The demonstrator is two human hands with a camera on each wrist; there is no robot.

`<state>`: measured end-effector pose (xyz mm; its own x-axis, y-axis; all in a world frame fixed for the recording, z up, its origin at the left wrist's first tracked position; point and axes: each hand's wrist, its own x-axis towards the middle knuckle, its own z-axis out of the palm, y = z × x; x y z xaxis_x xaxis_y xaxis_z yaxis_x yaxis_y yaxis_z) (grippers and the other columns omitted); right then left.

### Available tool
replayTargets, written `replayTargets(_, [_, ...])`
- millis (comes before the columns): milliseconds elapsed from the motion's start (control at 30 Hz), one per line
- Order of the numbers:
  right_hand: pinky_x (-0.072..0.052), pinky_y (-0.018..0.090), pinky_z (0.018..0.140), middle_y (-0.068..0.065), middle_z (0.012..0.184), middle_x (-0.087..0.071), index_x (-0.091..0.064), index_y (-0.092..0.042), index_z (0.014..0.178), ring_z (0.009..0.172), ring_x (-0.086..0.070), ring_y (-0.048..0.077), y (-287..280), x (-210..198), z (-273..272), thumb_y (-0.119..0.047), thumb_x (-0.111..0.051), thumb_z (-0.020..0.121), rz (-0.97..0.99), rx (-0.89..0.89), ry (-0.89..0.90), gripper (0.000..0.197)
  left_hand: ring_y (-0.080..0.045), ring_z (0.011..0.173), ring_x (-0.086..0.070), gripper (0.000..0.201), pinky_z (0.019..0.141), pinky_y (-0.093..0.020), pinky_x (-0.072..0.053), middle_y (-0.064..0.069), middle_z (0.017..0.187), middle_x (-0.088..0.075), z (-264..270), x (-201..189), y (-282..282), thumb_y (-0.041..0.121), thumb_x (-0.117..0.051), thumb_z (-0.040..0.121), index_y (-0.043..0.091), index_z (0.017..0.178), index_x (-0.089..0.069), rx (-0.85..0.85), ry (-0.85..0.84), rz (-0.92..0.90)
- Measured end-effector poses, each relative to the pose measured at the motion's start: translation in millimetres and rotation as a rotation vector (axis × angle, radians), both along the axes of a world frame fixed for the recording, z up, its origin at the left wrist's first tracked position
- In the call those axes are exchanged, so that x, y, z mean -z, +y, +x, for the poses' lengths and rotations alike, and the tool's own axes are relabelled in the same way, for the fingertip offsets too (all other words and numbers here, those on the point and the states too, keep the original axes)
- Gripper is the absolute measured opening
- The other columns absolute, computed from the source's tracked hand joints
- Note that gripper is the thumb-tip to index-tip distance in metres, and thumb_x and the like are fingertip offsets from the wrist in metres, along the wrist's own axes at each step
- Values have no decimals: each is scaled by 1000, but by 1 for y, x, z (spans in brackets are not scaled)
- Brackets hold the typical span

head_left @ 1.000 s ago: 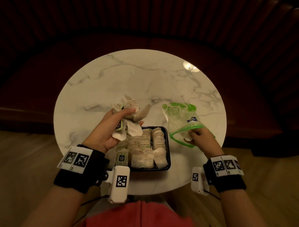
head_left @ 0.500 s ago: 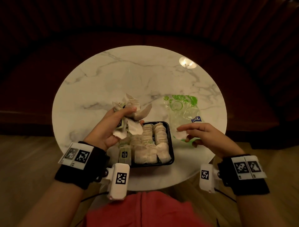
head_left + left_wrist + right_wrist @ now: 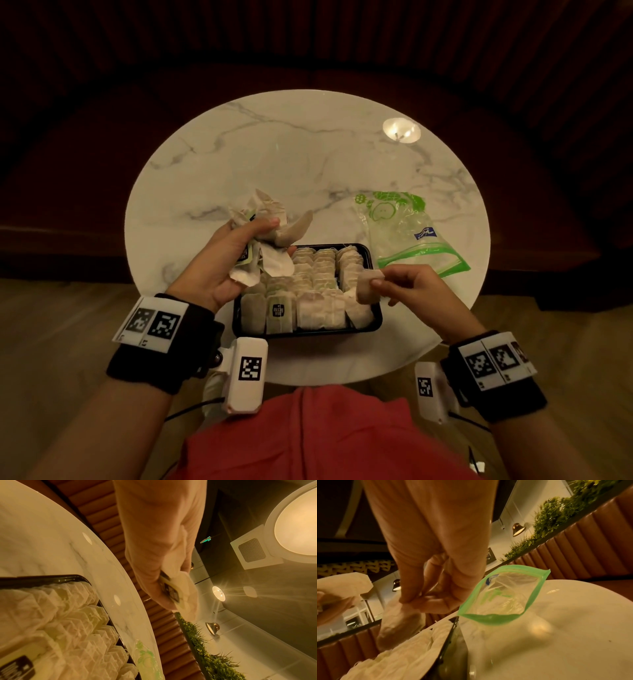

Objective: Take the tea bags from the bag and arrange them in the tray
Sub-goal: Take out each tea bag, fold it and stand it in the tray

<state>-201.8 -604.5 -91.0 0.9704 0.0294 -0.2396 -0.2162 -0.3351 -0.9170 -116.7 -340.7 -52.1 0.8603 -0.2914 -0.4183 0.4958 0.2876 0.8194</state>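
Observation:
A black tray (image 3: 376, 327) packed with rows of tea bags (image 3: 318, 274) sits on the near part of the round marble table (image 3: 274, 154). My left hand (image 3: 233, 260) grips a loose bunch of tea bags (image 3: 270, 219) above the tray's far left corner. My right hand (image 3: 404, 284) pinches a single tea bag (image 3: 367, 289) over the tray's right side; the same tea bag (image 3: 397, 623) hangs below my fingers in the right wrist view. The clear zip bag (image 3: 404, 229) with a green rim lies to the right of the tray, its mouth (image 3: 501, 596) gaping open.
A padded brown bench (image 3: 583, 547) curves round the far side of the table, with green plants (image 3: 553, 515) behind it. A ceiling lamp reflects on the marble (image 3: 400, 132) at the far right. The table's near edge is close to my red-clad lap (image 3: 325, 435).
My right hand let go of the zip bag's mouth and moved left over the tray, now pinching one tea bag. The left hand kept its bunch in place.

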Motion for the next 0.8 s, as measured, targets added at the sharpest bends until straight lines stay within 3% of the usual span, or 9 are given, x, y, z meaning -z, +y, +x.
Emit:
replayTargets(133, [-47, 21, 64, 5, 75, -69, -67, -12, 103, 69, -61, 8, 7, 12, 2, -10, -70, 87, -56, 15, 68, 16, -26, 89, -72, 29, 82, -32, -44, -14, 107, -72, -4, 5, 5, 20, -76, 78, 11, 104, -67, -12, 21, -16])
replayTargets(200, [-50, 30, 69, 7, 73, -67, -64, -16, 102, 70, -62, 13, 9, 18, 2, -10, -72, 85, -103, 6, 90, 20, -25, 84, -72, 23, 85, -38, -54, -15, 104, -71, -6, 6, 6, 15, -68, 85, 8, 106, -63, -46, 37, -40])
replayTargets(233, [-50, 32, 69, 6, 72, -66, -62, -19, 100, 69, -62, 14, 11, 21, 2, -10, -73, 84, -151, 4, 82, 21, -25, 83, -73, 23, 78, -36, -59, -16, 104, -71, -7, 5, 6, 12, -64, 88, 5, 109, -61, -60, 38, -56])
replayTargets(300, [-47, 25, 63, 3, 74, -66, -60, -23, 98, 65, -59, 11, 11, 26, 1, -12, -75, 82, -276, 3, 51, 24, -23, 82, -73, 24, 75, -35, -61, -15, 102, -71, -8, 4, 5, 8, -59, 91, 3, 114, -60, -65, 29, -74])
replayTargets(367, [-41, 17, 59, 2, 78, -65, -60, -24, 100, 62, -55, 5, 11, 28, -1, -13, -76, 81, -381, -17, 14, 27, -22, 82, -73, 21, 86, -38, -58, -13, 99, -73, -8, 3, 6, 7, -58, 92, 3, 112, -61, -62, 13, -61])
replayTargets(500, [-39, 18, 60, -5, 86, -64, -61, -25, 105, 63, -52, 1, 12, 25, -1, -17, -78, 79, -483, -35, -73, 32, -21, 82, -73, 24, 87, -37, -55, -11, 96, -73, -8, 3, 6, 9, -61, 87, 3, 111, -61, -61, 11, -52])
replayTargets(600, [-34, 10, 60, -6, 94, -63, -67, -27, 106, 63, -49, -4, 11, 23, 1, -20, -80, 77, -537, -98, -120, 32, -20, 79, -73, 27, 84, -35, -56, -9, 93, -75, -7, 5, 5, 10, -61, 86, 4, 113, -61, -59, 20, -53])
replayTargets(700, [-34, 17, 72, -5, 103, -58, -72, -26, 104, 80, -48, -1, 10, 25, 0, -26, -79, 78, -616, -160, -135, 27, -20, 81, -73, 30, 83, -34, -58, -9, 94, -75, -7, 5, 3, 10, -62, 85, 4, 114, -60, -60, 26, -66])
replayTargets(800, [-33, 27, 86, -7, 107, -45, -74, -30, 107, 102, -43, 15, 11, 23, -1, -37, -75, 81, -762, -228, -105, 27, -21, 82, -74, 39, 86, -37, -57, -9, 95, -75, -7, 6, 2, 13, -65, 79, 5, 116, -59, -58, 30, -64])
